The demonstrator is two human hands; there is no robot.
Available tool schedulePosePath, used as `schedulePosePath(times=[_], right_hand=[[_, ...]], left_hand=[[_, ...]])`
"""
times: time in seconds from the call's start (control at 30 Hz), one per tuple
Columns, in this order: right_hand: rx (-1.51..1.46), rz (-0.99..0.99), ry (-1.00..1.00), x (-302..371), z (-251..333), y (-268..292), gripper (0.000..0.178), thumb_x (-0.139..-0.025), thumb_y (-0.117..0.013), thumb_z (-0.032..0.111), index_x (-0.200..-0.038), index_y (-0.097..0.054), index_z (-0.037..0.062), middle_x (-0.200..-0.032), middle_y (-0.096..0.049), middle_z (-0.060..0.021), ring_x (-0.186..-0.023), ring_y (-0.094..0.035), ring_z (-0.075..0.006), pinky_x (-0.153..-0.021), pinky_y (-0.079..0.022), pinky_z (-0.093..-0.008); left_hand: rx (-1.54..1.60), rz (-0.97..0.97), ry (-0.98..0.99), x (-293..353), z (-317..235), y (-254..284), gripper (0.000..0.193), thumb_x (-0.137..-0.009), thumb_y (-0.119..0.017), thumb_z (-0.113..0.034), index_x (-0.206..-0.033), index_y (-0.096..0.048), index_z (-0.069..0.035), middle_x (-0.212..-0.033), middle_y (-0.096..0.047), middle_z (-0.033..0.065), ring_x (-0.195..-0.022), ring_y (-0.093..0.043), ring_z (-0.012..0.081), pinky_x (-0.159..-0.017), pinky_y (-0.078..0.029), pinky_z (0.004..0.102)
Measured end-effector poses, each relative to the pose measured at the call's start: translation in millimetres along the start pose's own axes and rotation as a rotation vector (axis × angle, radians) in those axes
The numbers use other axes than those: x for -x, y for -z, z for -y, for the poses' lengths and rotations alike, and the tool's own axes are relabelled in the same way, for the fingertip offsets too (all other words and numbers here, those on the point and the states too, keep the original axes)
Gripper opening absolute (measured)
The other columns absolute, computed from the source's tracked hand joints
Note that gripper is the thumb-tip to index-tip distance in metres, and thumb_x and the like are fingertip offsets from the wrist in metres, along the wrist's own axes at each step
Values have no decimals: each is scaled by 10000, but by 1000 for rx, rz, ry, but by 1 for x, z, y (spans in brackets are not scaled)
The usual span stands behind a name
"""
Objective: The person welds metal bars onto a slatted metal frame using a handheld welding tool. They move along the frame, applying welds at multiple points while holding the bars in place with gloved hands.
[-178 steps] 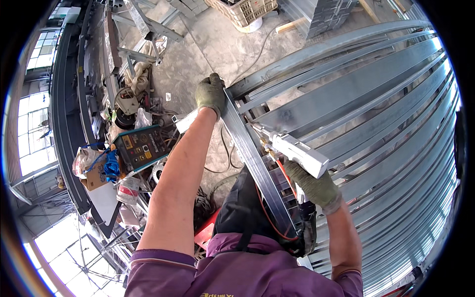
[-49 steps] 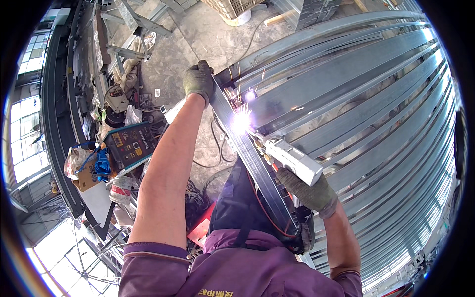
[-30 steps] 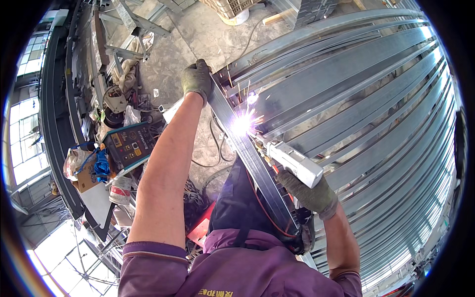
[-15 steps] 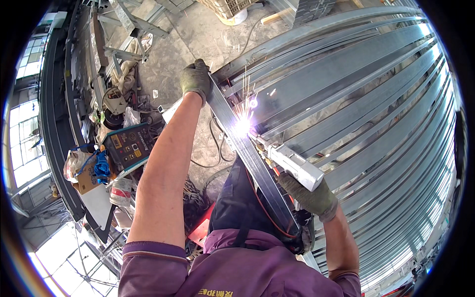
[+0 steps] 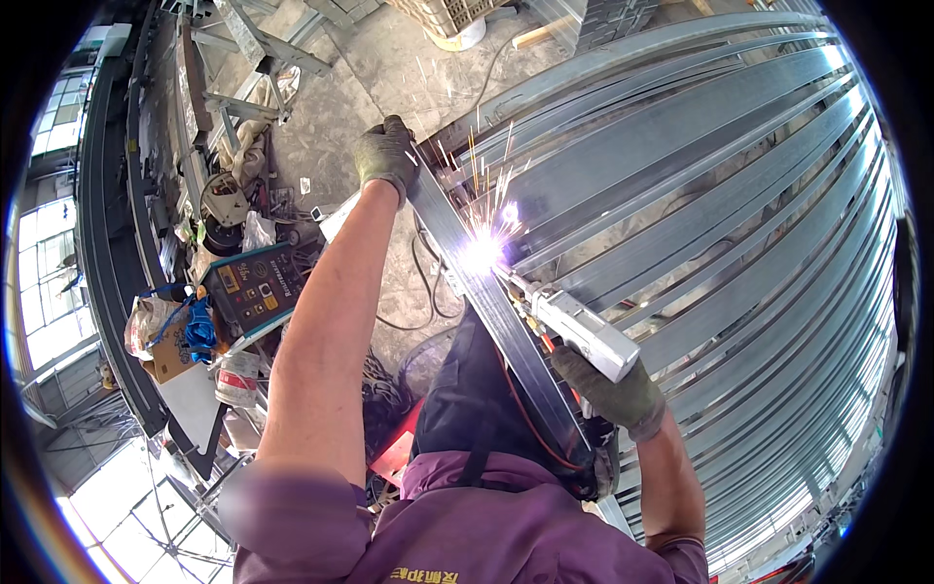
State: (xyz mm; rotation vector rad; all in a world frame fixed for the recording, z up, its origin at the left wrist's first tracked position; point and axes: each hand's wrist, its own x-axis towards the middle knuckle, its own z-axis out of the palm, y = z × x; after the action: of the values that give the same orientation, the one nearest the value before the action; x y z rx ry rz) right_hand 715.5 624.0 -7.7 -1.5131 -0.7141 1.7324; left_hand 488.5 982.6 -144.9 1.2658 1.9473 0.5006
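My left hand [image 5: 387, 154], in a grey-green work glove, is closed round the far end of a long flat metal bar [image 5: 437, 211]. The bar slants from that hand down toward my body, along the ends of several metal slats [image 5: 623, 165]. In my gloved right hand [image 5: 615, 397] is a white-and-grey welding gun [image 5: 586, 333], gripped from below. Its tip meets the bar's right edge at a bright white glare, and sparks spray up from there. The glare hides the exact point of contact.
Slats spread in rows across the right side. On the left stands a dark control box [image 5: 255, 290] with buttons, near a white bucket [image 5: 236, 378] and blue cloth [image 5: 200, 329]. Black cables [image 5: 428, 282] lie on the concrete floor. A metal trestle [image 5: 255, 44] stands far left.
The welding gun and my right hand have shifted slightly right and down, and the glare has moved the same way along the bar's edge. My left hand stays in place.
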Motion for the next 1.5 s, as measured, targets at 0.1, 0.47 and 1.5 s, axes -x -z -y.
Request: schedulePosePath(times=[0.1,0.47,1.5], right_hand=[[-9,-17,-60,5,2,-1,434,-980,-760,170,-1359,-642,-6,-1237,-737,-115,-1104,-691,-145,-936,-562,-304],[133,-120,-56,33,-7,-1,403,-968,-788,215,-1308,-685,24,-1075,-752,-58,-917,-677,-133,-792,-552,-293],[35,73,244,-30,-5,26,424,-969,-775,191,-1329,-650,3,-1088,-747,-64,-922,-702,-115,-765,-583,-289]], left_hand=[[63,29,19,13,-11,3,467,-1013,-529,-410,-895,-777,-33,-857,-765,180,-834,-729,330,-825,-533,432],[-25,-25,-84,-1,6,4,459,-999,-551,-411,-864,-786,-40,-874,-776,175,-880,-744,330,-837,-539,427],[-287,-389,-83,78,5,-14,484,-1033,-449,-422,-1058,-676,4,-1164,-667,277,-1146,-592,467,-1014,-435,550]])
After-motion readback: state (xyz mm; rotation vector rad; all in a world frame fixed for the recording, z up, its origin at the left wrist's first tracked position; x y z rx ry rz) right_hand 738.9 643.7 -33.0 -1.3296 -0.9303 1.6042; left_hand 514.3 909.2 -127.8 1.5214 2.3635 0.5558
